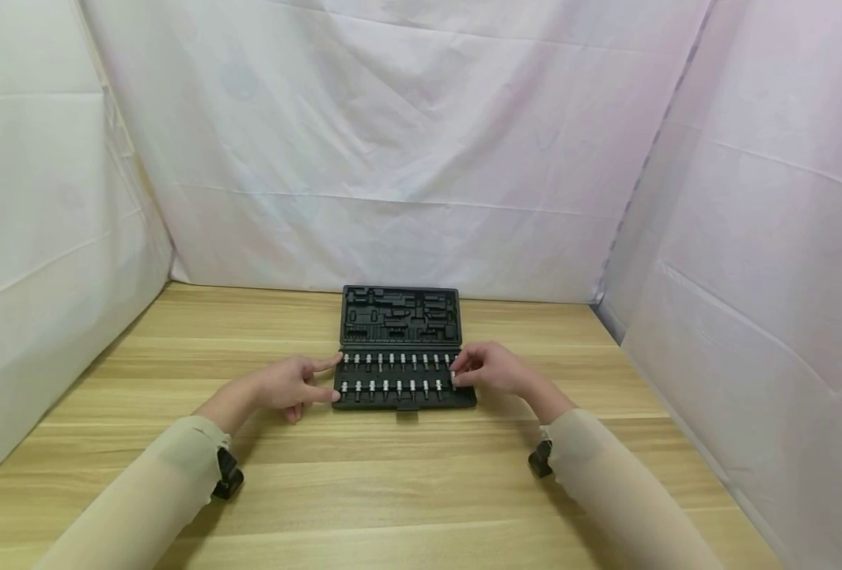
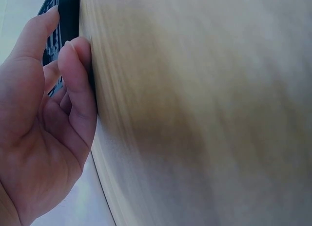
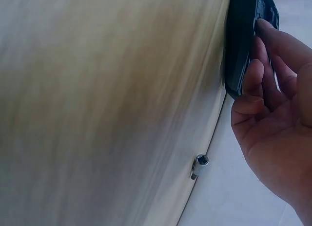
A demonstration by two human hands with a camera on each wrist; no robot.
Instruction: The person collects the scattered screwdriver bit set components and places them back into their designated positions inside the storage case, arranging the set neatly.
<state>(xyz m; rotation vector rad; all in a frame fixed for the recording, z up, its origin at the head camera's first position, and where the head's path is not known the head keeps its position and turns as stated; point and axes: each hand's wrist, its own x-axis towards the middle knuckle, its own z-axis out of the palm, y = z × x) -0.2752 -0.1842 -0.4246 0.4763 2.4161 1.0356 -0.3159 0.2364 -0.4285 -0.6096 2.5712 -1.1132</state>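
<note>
An open black case (image 1: 407, 402) lies on the table, holding two rows of silver bit sockets (image 1: 399, 388). At its left edge rests my left hand (image 1: 287, 385), index finger and thumb stretched onto the case rim, the other fingers bent beneath; the left wrist view shows this hand (image 2: 44, 114) beside the dark case edge. My right hand (image 1: 491, 370) pinches a bit socket (image 1: 453, 378) over the right end of the front row. In the right wrist view the fingers of that hand (image 3: 278, 94) hide the pinched piece.
The case's raised lid (image 1: 401, 317) has moulded hollows. One loose bit socket (image 3: 200, 163) stands out on the table past my right hand in the right wrist view. White cloth walls (image 1: 392, 142) border the wooden table (image 1: 392, 491) at the back and both sides.
</note>
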